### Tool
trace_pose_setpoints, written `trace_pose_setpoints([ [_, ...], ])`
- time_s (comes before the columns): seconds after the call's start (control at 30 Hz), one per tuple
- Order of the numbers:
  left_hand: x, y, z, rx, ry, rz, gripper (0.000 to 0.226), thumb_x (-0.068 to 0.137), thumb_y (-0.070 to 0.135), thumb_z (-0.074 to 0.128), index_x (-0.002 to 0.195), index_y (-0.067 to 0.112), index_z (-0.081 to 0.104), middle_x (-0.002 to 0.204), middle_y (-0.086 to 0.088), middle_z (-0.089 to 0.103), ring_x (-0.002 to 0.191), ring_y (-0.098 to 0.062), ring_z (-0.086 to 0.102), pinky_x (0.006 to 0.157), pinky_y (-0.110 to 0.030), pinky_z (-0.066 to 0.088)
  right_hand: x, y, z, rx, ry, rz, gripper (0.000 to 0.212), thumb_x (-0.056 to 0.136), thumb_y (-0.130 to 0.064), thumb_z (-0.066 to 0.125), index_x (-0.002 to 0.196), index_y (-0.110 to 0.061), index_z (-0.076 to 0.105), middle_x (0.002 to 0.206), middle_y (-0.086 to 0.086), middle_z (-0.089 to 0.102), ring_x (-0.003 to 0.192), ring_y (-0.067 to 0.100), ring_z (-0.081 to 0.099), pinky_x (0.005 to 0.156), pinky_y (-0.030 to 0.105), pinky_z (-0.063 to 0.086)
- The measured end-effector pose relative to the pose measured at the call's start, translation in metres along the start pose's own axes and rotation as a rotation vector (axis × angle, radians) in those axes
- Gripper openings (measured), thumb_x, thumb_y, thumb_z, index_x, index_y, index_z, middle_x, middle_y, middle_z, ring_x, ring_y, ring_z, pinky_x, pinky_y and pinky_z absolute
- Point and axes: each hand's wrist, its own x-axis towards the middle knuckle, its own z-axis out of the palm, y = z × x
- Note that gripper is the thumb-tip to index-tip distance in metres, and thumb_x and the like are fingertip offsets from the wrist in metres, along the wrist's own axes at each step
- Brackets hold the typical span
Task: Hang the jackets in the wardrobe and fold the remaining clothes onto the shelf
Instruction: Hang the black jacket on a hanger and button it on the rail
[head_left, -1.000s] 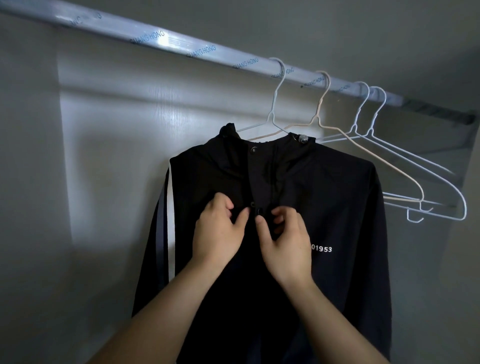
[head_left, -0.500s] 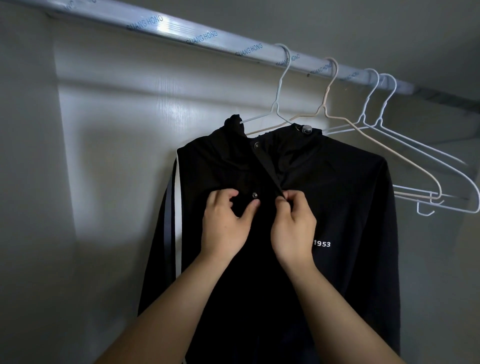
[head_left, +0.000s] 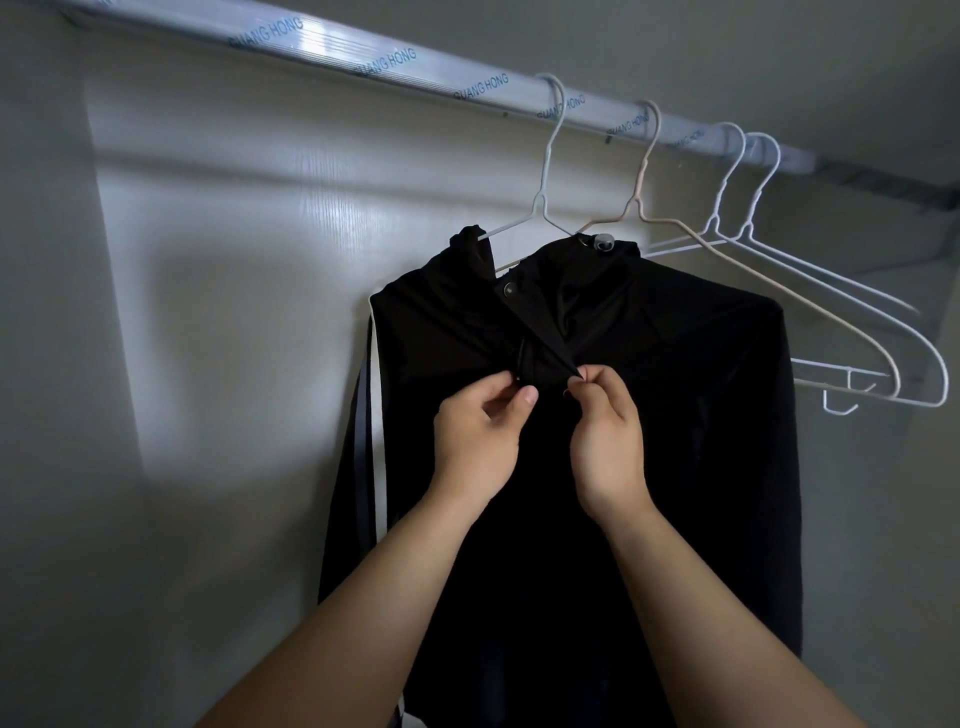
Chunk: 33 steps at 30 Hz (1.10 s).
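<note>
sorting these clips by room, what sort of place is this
Most likely inside a wardrobe: a metal rail across the top, wire hangers hooked over it, and a black jacket hanging before a pale back panel.

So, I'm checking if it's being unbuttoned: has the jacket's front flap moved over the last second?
Yes. On the jacket, the front flap hung straight under the hanger; now the right hand pinches its lower end rightward, past the hanger's neck.

This is the inside of a home wardrobe (head_left: 47, 364) — a pale hanging rail (head_left: 322, 49) wrapped in printed film slants across the top of the frame, with bare wire hangers (head_left: 716, 221) hooked over it at upper right. A black jacket (head_left: 675, 389) hangs at centre against the wood-grain back panel (head_left: 234, 312).
</note>
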Motion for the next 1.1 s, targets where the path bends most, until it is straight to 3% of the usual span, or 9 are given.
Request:
trace_pose_setpoints([
  [0.1,0.001,0.004,0.003,-0.192,-0.059,-0.124,0.024,0.093,0.023,0.073,0.116,0.019,0.073,0.1,0.007,0.077,0.098,-0.004,0.072,0.09,-0.025,0.056,0.002,-0.001,-0.001,-0.003,-0.01,0.002,0.018,0.092,-0.029,0.049,0.078,-0.03,0.059,0.065,-0.014,0.053,0.062,0.004,0.047,0.063,0.03,0.042],
  [0.2,0.0,0.008,0.004,-0.128,-0.06,-0.111,0.009,0.094,0.027,0.071,0.101,0.023,0.074,0.095,0.003,0.077,0.091,-0.009,0.073,0.085,-0.03,0.059,0.004,-0.001,-0.003,-0.022,0.003,0.001,0.018,0.095,-0.027,0.05,0.079,-0.031,0.059,0.065,-0.014,0.055,0.062,0.003,0.048,0.062,0.029,0.043],
  [0.3,-0.005,0.011,0.004,0.009,0.063,-0.056,0.011,0.093,0.034,0.071,0.095,0.024,0.068,0.087,0.006,0.072,0.081,-0.001,0.068,0.074,-0.017,0.054,0.001,0.0,-0.001,-0.087,0.016,-0.042,0.015,0.098,-0.027,0.051,0.085,-0.029,0.058,0.058,-0.015,0.053,0.051,-0.001,0.044,0.049,0.017,0.039],
  [0.4,-0.008,0.013,0.003,0.144,0.178,0.038,0.015,0.091,0.034,0.073,0.09,0.025,0.061,0.083,0.011,0.067,0.075,0.005,0.064,0.064,-0.004,0.044,-0.006,0.003,0.004,-0.086,0.007,-0.065,0.013,0.1,-0.027,0.055,0.088,-0.029,0.059,0.055,-0.016,0.054,0.047,-0.001,0.043,0.045,0.015,0.037],
  [0.53,-0.005,0.015,-0.006,0.071,0.208,-0.005,0.021,0.086,0.03,0.08,0.094,0.036,0.061,0.089,0.015,0.067,0.083,0.013,0.064,0.066,-0.001,0.045,-0.014,0.002,0.004,-0.044,0.008,-0.09,0.008,0.096,-0.027,0.066,0.088,-0.028,0.067,0.07,-0.016,0.066,0.059,-0.003,0.055,0.057,0.015,0.046],
  [0.7,-0.002,0.015,-0.014,-0.229,0.178,-0.108,0.038,0.074,0.015,0.09,0.093,0.037,0.066,0.085,0.015,0.075,0.082,-0.001,0.073,0.071,-0.012,0.055,-0.021,-0.002,0.002,0.097,-0.063,-0.041,0.004,0.093,-0.02,0.073,0.091,-0.02,0.076,0.083,0.002,0.074,0.078,0.009,0.069,0.074,0.022,0.057],
  [0.8,-0.004,0.012,-0.018,-0.197,0.187,-0.047,0.035,0.071,0.015,0.092,0.092,0.033,0.07,0.085,0.009,0.075,0.08,-0.007,0.074,0.072,-0.017,0.056,-0.023,-0.005,0.002,0.22,-0.105,0.04,0.007,0.092,-0.017,0.073,0.09,-0.018,0.079,0.085,0.012,0.076,0.083,0.02,0.073,0.079,0.031,0.06],
  [0.93,-0.011,0.008,-0.028,-0.14,0.145,0.06,0.032,0.074,0.013,0.089,0.088,0.037,0.073,0.086,0.011,0.075,0.083,-0.005,0.072,0.072,-0.014,0.055,-0.025,-0.006,0.004,0.278,-0.125,0.093,0.009,0.091,-0.015,0.074,0.09,-0.022,0.081,0.088,0.008,0.078,0.089,0.021,0.076,0.078,0.027,0.059],
  [1.1,-0.017,0.008,-0.04,-0.169,0.021,0.117,0.025,0.08,0.009,0.084,0.095,0.028,0.079,0.09,0.003,0.078,0.09,-0.012,0.075,0.081,-0.019,0.057,-0.027,-0.002,0.007,0.321,-0.208,0.112,0.021,0.091,-0.007,0.065,0.1,-0.019,0.081,0.101,0.006,0.078,0.101,0.021,0.074,0.092,0.033,0.058],
])
